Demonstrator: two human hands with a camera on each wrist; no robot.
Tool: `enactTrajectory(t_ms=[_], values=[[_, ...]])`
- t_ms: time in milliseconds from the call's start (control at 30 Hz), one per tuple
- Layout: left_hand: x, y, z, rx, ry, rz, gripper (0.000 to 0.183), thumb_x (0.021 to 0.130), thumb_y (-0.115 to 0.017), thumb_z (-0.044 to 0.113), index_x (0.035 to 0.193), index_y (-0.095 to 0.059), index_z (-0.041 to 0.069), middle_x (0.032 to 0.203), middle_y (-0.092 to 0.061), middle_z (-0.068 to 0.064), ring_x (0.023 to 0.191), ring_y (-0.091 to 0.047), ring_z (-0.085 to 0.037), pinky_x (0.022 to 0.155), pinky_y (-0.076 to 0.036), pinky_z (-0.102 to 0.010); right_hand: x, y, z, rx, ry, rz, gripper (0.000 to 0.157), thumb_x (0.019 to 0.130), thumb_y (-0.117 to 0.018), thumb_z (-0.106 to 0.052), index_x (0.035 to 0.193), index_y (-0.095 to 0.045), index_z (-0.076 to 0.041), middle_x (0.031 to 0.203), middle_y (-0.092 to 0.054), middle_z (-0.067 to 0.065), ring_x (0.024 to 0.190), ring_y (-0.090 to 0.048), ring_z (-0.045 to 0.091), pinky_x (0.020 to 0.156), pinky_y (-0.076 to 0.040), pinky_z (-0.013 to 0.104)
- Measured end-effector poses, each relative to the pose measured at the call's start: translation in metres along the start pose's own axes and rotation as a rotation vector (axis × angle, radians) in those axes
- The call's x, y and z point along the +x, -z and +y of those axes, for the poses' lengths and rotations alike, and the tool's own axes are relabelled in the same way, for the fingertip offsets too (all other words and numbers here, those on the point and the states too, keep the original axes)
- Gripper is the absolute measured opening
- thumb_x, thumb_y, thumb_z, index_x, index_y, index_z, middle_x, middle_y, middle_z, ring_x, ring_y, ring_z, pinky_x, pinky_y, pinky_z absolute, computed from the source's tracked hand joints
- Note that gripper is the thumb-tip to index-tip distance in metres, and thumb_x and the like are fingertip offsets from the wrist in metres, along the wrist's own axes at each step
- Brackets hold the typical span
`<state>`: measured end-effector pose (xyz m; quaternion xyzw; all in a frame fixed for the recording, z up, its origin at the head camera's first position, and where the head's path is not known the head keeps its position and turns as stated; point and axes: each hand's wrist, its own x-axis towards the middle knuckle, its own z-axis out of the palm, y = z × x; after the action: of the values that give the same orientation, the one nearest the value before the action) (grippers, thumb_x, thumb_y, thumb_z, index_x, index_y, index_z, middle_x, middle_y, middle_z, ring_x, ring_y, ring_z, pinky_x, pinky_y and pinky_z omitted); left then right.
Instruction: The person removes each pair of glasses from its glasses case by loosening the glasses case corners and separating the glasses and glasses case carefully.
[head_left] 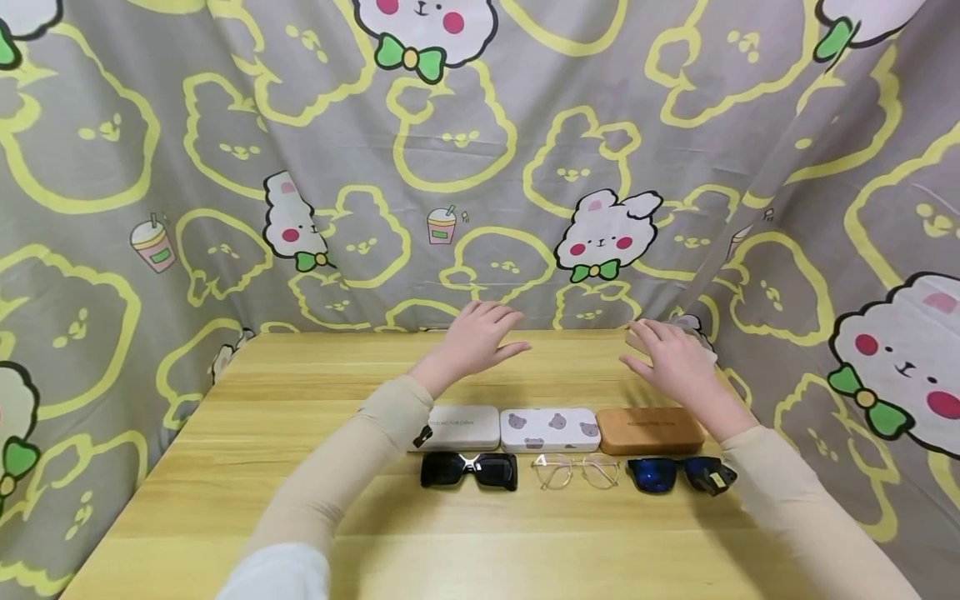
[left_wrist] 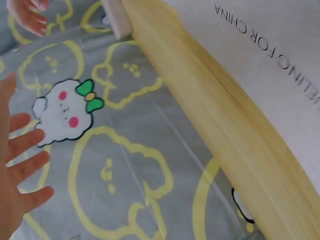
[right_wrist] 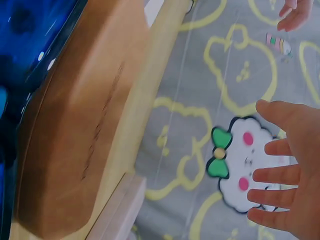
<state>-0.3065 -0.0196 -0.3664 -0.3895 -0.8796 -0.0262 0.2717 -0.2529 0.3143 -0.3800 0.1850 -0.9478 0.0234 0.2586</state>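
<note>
My left hand hovers over the back of the wooden table with fingers extended and nothing in it. Across from it, my right hand is held up too, its fingers spread and holding nothing in the right wrist view. Three glasses cases lie in a row below the hands: a white one with lettering, a white one with bear heads and a brown one. In front of them lie black sunglasses, clear thin-framed glasses and blue-lensed sunglasses.
A pale box-like object sits at the table's back right, partly hidden behind my right hand. Grey curtain with yellow cartoon outlines surrounds the back and sides of the table.
</note>
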Motion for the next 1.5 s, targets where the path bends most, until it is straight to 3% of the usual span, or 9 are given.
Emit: enactTrajectory(t_ms=[233,367,667,833,1167,1500], values=[[0.021,-0.022,0.0,0.022,-0.05,0.045,0.055,0.092,-0.056,0.057,0.131,-0.059,0.018,0.13,-0.063,-0.001,0.127,-0.055,-0.026,0.112,-0.04,-0.046,-0.002,-0.009,0.03,-0.002,-0.11,-0.098,0.063,0.088,-0.07,-0.036,0.134,-0.052,0.003,0.126,-0.057,0.032,0.112,-0.054,0.053,0.089,-0.046,0.066],[0.033,-0.034,0.0,0.018,-0.058,0.029,0.058,0.092,-0.054,0.059,0.134,-0.057,0.019,0.133,-0.061,0.0,0.128,-0.053,-0.024,0.112,-0.04,-0.046,-0.003,-0.018,0.047,0.016,-0.168,-0.162,0.065,0.091,-0.066,-0.038,0.137,-0.047,0.004,0.132,-0.051,0.033,0.115,-0.049,0.057,0.091,-0.043,0.069],[0.057,-0.055,0.008,-0.026,-0.038,-0.088,0.061,0.094,-0.05,0.06,0.141,-0.051,0.021,0.141,-0.055,0.001,0.136,-0.045,-0.022,0.117,-0.033,-0.049,-0.002,-0.041,0.078,0.045,-0.254,-0.308,0.076,0.093,-0.06,-0.046,0.144,-0.037,0.005,0.142,-0.039,0.034,0.123,-0.038,0.06,0.094,-0.039,0.072],[0.073,-0.066,0.015,-0.001,-0.045,-0.158,0.065,0.094,-0.044,0.064,0.145,-0.045,0.024,0.146,-0.05,0.001,0.14,-0.039,-0.02,0.117,-0.033,-0.048,-0.003,-0.054,0.099,0.064,-0.301,-0.369,0.082,0.092,-0.059,-0.049,0.147,-0.033,0.006,0.144,-0.035,0.037,0.124,-0.034,0.063,0.094,-0.038,0.073],[0.099,-0.081,0.041,-0.082,0.032,-0.311,0.07,0.093,-0.039,0.07,0.151,-0.033,0.032,0.157,-0.037,0.003,0.149,-0.025,-0.019,0.125,-0.014,-0.046,-0.006,-0.073,0.127,0.147,-0.395,-0.497,0.087,0.092,-0.058,-0.046,0.148,-0.023,0.01,0.138,-0.03,0.046,0.12,-0.033,0.065,0.093,-0.036,0.074],[0.107,-0.101,0.063,-0.076,0.081,-0.372,0.072,0.092,-0.037,0.071,0.152,-0.029,0.033,0.158,-0.033,0.005,0.149,-0.023,-0.02,0.123,-0.02,-0.048,-0.012,-0.081,0.136,0.207,-0.467,-0.557,0.091,0.091,-0.06,-0.041,0.148,-0.016,0.014,0.141,-0.022,0.048,0.122,-0.028,0.065,0.099,-0.033,0.073]])
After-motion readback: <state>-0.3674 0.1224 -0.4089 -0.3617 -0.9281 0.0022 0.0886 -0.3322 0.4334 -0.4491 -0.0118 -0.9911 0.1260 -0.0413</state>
